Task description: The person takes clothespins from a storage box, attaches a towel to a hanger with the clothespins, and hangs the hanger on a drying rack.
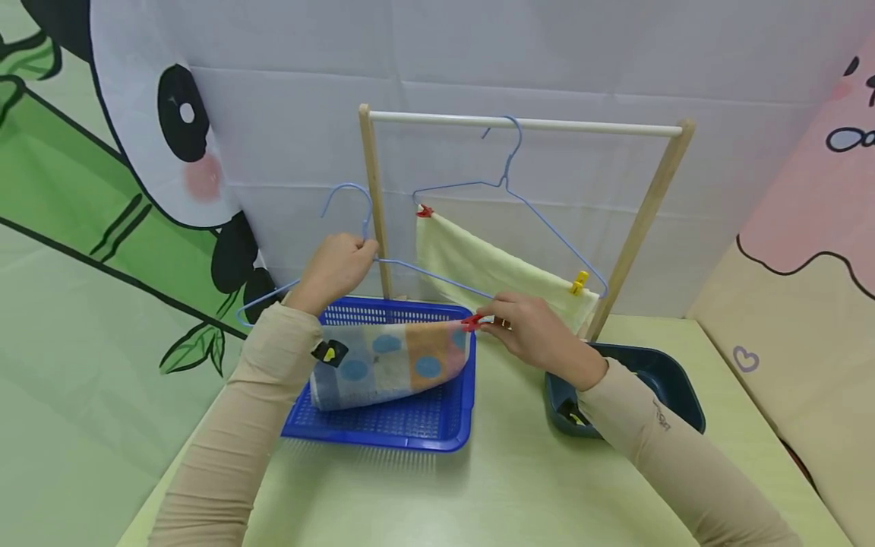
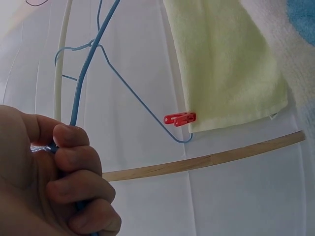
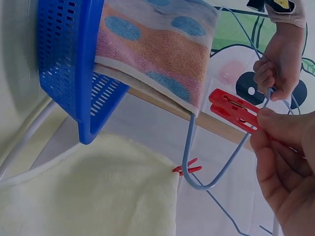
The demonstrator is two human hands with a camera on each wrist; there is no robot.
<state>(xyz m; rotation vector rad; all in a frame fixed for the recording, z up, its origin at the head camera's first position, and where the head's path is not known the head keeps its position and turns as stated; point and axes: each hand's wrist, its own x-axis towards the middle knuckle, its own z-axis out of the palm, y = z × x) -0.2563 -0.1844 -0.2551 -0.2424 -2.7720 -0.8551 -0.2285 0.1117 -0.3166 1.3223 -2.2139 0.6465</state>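
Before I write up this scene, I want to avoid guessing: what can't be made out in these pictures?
- Head view: part of the dark basin's inside, hidden by the right sleeve.
- Head view: the upper left part of the spotted towel, covered by the left sleeve.
- Right wrist view: part of the red clothespin, covered by the right hand.
- Left wrist view: the yellow towel's label, too small to read.
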